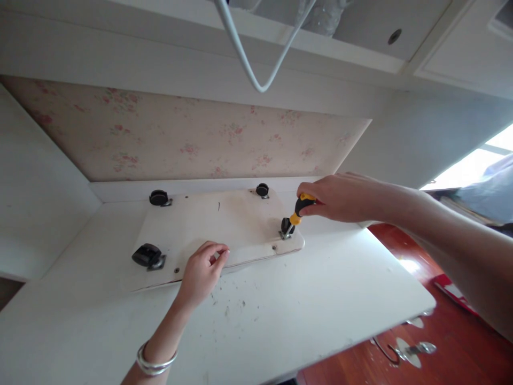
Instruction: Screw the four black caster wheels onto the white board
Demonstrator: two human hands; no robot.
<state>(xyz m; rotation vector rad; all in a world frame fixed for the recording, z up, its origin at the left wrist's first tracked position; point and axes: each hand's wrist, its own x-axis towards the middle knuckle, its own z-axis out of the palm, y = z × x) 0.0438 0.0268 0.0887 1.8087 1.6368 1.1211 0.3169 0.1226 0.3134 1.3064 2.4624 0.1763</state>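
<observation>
A white board (224, 224) lies upside down on the white desk (280, 310), with a black caster wheel at each of its corners. My right hand (340, 198) is closed around a black and yellow screwdriver (298, 211), whose tip meets the near right caster (286, 227). My left hand (202, 270) rests on the board's front edge with its fingers curled, pinched on something I cannot make out. A silver bangle (154, 363) circles my left wrist. The near left caster (147, 255) lies tilted; the two far casters (159, 198) stand by the wall.
Floral wallpaper (180, 139) backs the desk under a white shelf. A white wire hanger (260, 64) dangles above. Small dark specks lie on the desk by my left hand. Red wooden floor (401, 353) shows at right below the desk edge, with metal hooks (404, 350).
</observation>
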